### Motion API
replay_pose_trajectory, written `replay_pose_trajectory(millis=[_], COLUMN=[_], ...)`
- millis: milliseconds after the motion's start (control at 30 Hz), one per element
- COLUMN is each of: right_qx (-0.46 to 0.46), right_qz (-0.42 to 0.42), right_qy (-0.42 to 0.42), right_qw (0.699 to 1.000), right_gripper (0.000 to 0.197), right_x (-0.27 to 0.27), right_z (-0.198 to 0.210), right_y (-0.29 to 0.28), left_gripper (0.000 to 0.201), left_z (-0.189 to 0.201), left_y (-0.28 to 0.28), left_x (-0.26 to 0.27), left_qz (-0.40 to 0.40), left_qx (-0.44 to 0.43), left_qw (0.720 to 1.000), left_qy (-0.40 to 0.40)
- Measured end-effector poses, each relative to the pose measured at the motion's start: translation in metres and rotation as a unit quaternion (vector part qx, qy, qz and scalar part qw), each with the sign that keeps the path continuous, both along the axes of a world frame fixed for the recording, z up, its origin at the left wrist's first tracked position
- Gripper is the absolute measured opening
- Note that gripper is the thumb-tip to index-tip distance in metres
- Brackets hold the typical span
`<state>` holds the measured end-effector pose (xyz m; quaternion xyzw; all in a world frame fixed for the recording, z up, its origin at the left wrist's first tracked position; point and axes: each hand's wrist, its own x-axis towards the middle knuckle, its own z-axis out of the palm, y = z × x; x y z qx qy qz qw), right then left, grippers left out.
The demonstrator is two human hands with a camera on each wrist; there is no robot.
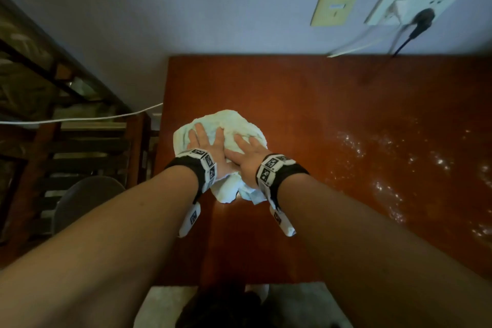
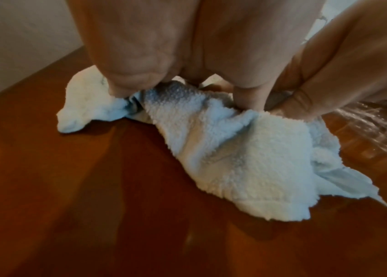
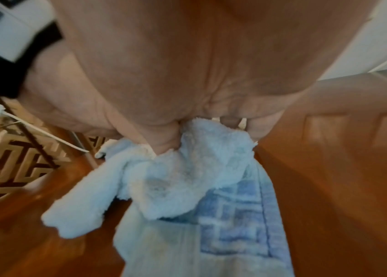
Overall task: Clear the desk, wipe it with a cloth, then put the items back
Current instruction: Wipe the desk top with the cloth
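A crumpled white terry cloth (image 1: 229, 125) lies near the left edge of the reddish wooden desk (image 1: 319, 104). My left hand (image 1: 207, 141) presses flat on it with fingers spread and straight. My right hand (image 1: 247, 149) lies beside it, partly over the left hand's edge, and also presses down on the cloth. In the left wrist view the left hand's palm (image 2: 163, 46) bears on the cloth (image 2: 247, 153), with the right hand (image 2: 341, 65) beside it. Under the right palm (image 3: 187, 65) the cloth (image 3: 187, 178) bunches up, and a blue woven pattern shows on its lower part.
Wet streaks (image 1: 399, 162) glisten on the desk's right half. Wall sockets (image 1: 415, 8) with plugged cables sit above the back edge. A white cable (image 1: 80, 118) runs off the left side, over a patterned floor, and a round grey seat (image 1: 87, 194) stands below.
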<state>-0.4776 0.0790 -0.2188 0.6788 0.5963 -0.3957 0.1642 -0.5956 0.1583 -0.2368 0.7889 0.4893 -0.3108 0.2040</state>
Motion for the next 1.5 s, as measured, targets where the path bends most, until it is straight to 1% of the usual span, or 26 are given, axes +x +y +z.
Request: replay_pose_trajectory(millis=[133, 233, 333, 467, 567, 667, 733, 900, 967, 1033, 1133, 1200, 1367, 1500], right_qx=[-0.013, -0.020, -0.008, 0.014, 0.013, 0.009, 0.011, 0.025, 0.028, 0.032, 0.028, 0.024, 0.016, -0.006], right_qz=[-0.026, -0.063, -0.102, -0.133, -0.139, -0.127, -0.111, -0.093, -0.113, -0.142, -0.145, -0.145, -0.129, -0.115], right_qy=[-0.018, -0.014, -0.008, -0.007, -0.024, -0.040, -0.050, -0.060, -0.062, -0.061, -0.061, -0.054, -0.050, -0.059], right_qw=[0.999, 0.998, 0.995, 0.991, 0.990, 0.991, 0.992, 0.993, 0.991, 0.987, 0.987, 0.988, 0.990, 0.992], right_gripper=[0.096, 0.095, 0.095, 0.095, 0.100, 0.105, 0.105, 0.085, 0.078, 0.076, 0.079, 0.087, 0.097, 0.103], right_x=[0.041, 0.069, 0.096, 0.130, 0.166, 0.201, 0.224, 0.285, 0.305, 0.320, 0.331, 0.330, 0.314, 0.293], right_z=[0.002, 0.000, -0.002, -0.008, -0.011, -0.010, -0.010, -0.007, -0.009, -0.013, -0.014, -0.013, -0.012, -0.002], right_y=[0.042, 0.068, 0.082, 0.087, 0.083, 0.073, 0.064, 0.031, 0.013, -0.002, -0.018, -0.027, -0.056, -0.089], left_gripper=[0.121, 0.122, 0.123, 0.123, 0.121, 0.120, 0.119, 0.116, 0.114, 0.113, 0.113, 0.113, 0.113, 0.111], left_z=[0.000, -0.001, 0.001, 0.004, 0.005, 0.005, 0.005, 0.003, 0.002, 0.002, 0.005, 0.008, 0.012, 0.013], left_y=[0.045, 0.077, 0.101, 0.110, 0.102, 0.089, 0.080, 0.049, 0.030, 0.013, -0.006, -0.013, -0.046, -0.081], left_x=[0.047, 0.080, 0.113, 0.151, 0.185, 0.218, 0.238, 0.286, 0.307, 0.325, 0.341, 0.341, 0.323, 0.303], left_qz=[-0.020, -0.043, -0.073, -0.072, -0.065, -0.068, -0.068, -0.072, -0.074, -0.077, -0.083, -0.084, -0.075, -0.073], left_qx=[-0.002, -0.009, -0.011, -0.009, 0.001, 0.006, 0.006, 0.008, 0.010, 0.014, 0.021, 0.018, 0.005, 0.003], left_qw=[1.000, 0.999, 0.997, 0.997, 0.998, 0.997, 0.997, 0.997, 0.997, 0.997, 0.996, 0.996, 0.997, 0.997], left_qy=[-0.014, -0.017, -0.016, -0.011, -0.010, -0.018, -0.023, -0.027, -0.030, -0.026, -0.006, 0.005, 0.021, 0.029])
